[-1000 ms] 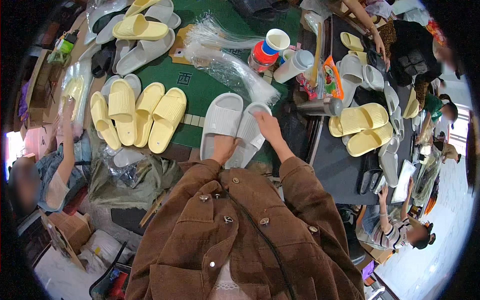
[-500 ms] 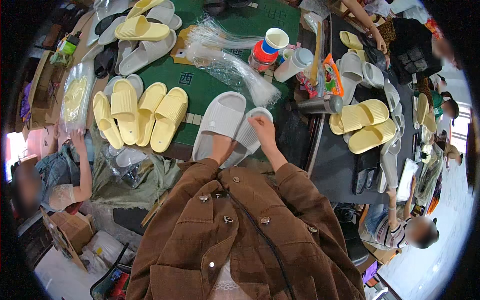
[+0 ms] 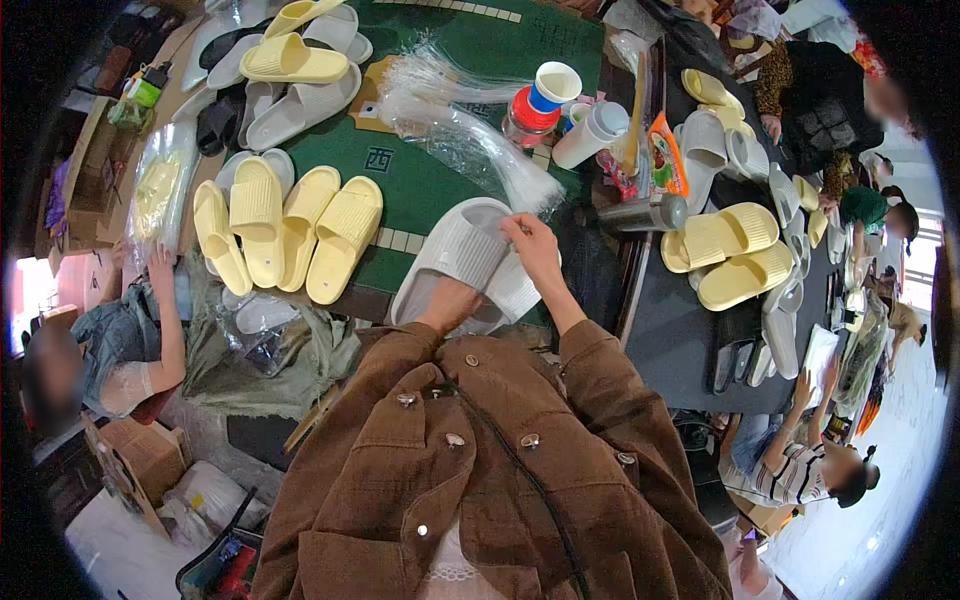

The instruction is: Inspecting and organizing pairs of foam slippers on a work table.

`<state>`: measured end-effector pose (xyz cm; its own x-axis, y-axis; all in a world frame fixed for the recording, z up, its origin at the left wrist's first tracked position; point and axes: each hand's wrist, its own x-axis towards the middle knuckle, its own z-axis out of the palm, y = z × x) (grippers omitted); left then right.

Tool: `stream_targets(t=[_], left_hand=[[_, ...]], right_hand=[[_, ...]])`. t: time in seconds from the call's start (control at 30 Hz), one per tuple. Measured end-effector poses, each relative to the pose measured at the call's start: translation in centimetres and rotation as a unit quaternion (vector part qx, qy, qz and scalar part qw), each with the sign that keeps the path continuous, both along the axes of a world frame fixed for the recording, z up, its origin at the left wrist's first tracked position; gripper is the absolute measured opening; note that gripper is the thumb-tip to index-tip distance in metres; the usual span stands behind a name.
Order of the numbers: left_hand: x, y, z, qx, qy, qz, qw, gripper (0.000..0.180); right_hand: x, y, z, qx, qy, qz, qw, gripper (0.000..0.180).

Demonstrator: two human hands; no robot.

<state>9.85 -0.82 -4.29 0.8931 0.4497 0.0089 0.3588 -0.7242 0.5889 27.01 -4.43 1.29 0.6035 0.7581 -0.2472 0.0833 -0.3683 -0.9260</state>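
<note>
A pair of light grey ribbed slippers (image 3: pixel 455 245) sits in front of me at the near edge of the green table, tilted and side by side. My left hand (image 3: pixel 452 303) reaches into the open side of the left slipper, under its strap. Its fingers are hidden there as it holds the slipper. My right hand (image 3: pixel 533 252) is at the upper inner edge of the right slipper, thumb and finger pinched together. Whatever they hold is too small to make out. Beyond the slippers lies a bundle of clear thin plastic strands (image 3: pixel 450 120).
Several yellow slippers (image 3: pixel 345 240) stand to the left, with a mixed pile (image 3: pixel 300 90) behind. A red-lidded jar (image 3: pixel 530 118), paper cup (image 3: pixel 556 86), white bottle (image 3: pixel 590 135) and steel flask (image 3: pixel 645 213) stand right. More slippers (image 3: pixel 720 235) cover the dark table; co-workers sit on both sides.
The grey slippers have tilted and shifted slightly right, their toe ends now closer together. My right hand has moved a little up, to the gap between them. The view has shifted slightly.
</note>
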Motion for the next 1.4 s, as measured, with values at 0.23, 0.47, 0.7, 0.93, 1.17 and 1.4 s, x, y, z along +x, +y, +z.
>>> stream_targets(t=[0.23,0.47,0.7,0.93,1.17,1.4], left_hand=[[-0.7,-0.1,-0.2,0.027,-0.032,-0.007,0.999,0.051],[-0.4,0.0,0.2,0.043,-0.036,-0.007,0.998,0.051],[-2.5,0.1,0.7,-0.019,-0.005,0.065,0.998,0.027],[-5.5,0.8,3.1,-0.204,-0.095,0.176,0.958,0.026],[0.7,2.7,6.1,-0.143,-0.213,0.09,0.962,0.027],[1.2,3.0,8.5,-0.148,-0.196,0.008,0.969,0.023]], right_hand=[[-0.1,0.4,-1.4,0.045,-0.079,-0.055,0.994,0.02],[-0.5,0.3,-1.0,0.009,-0.071,-0.048,0.996,0.019],[-0.6,-1.0,-1.8,0.084,0.087,-0.095,0.988,0.021],[-2.8,-2.9,-1.0,0.046,-0.064,-0.017,0.997,0.014],[-5.2,-3.0,2.4,0.154,-0.14,0.099,0.973,0.008],[-4.3,-4.7,3.6,0.127,-0.026,0.067,0.989,0.009]])
